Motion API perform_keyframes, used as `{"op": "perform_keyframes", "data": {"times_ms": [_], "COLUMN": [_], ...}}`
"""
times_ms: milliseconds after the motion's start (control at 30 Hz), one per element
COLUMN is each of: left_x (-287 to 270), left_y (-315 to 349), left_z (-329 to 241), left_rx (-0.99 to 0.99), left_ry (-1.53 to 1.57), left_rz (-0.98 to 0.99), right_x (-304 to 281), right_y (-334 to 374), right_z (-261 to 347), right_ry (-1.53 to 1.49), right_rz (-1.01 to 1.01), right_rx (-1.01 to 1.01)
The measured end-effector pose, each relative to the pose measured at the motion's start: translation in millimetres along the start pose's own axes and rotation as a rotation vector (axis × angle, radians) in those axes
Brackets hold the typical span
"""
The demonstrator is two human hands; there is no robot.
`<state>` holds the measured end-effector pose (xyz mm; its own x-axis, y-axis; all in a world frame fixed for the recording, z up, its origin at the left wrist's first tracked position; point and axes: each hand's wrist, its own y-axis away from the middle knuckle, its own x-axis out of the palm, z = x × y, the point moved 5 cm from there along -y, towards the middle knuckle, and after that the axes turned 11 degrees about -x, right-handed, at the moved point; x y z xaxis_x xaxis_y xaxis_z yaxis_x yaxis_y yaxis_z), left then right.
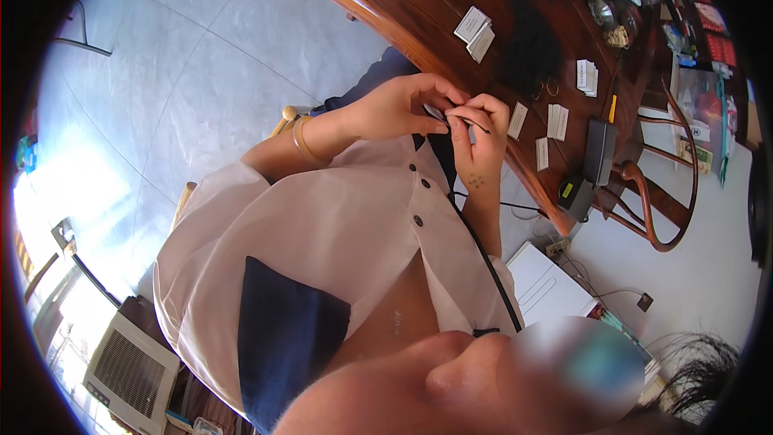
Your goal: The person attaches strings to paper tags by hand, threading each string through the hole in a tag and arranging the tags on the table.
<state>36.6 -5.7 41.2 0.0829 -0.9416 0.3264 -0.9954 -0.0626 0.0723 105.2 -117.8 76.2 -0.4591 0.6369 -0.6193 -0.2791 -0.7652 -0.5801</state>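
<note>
In front of my shirt, beside the table edge, my two hands meet around a thin black cord [473, 122]. My left hand [403, 109], with a bangle [303, 138] on its wrist, pinches one part of it. Curled fingers and thumb of my right hand [481, 141] grip another part, and a short end sticks out past them. The fingers partly hide the cord, so its full shape does not show. Nearby on the brown wooden table [439, 12] lies a dark heap of black strands [530, 48], with small gold-coloured rings [551, 87] at its near edge.
Stacks of small white cards [475, 32] lie about the table, with more cards [557, 122] near my right hand. A black box [598, 151] and a small black device [573, 197] sit at the right end. Beyond stands a wooden chair [644, 201]. A black cable [487, 262] runs down my shirt.
</note>
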Motion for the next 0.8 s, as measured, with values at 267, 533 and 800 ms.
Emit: {"op": "perform_keyframes", "data": {"times_ms": [267,533,800], "left_x": [-2.7,-2.6,-11.7], "left_y": [-3.0,1.9,-1.2], "left_z": [22.1,3.8,20.9], "left_rx": [-0.094,0.254,-0.121], "left_ry": [0.257,-0.498,0.119], "left_rz": [0.024,-0.162,-0.152], "right_x": [5.7,-4.3,7.9], "right_y": [19.1,19.6,4.9], "right_z": [-16.6,-9.7,13.8], "right_ry": [-0.331,-0.441,-0.020], "right_rz": [-0.172,-0.305,-0.080], "right_rx": [0.235,0.255,-0.101]}}
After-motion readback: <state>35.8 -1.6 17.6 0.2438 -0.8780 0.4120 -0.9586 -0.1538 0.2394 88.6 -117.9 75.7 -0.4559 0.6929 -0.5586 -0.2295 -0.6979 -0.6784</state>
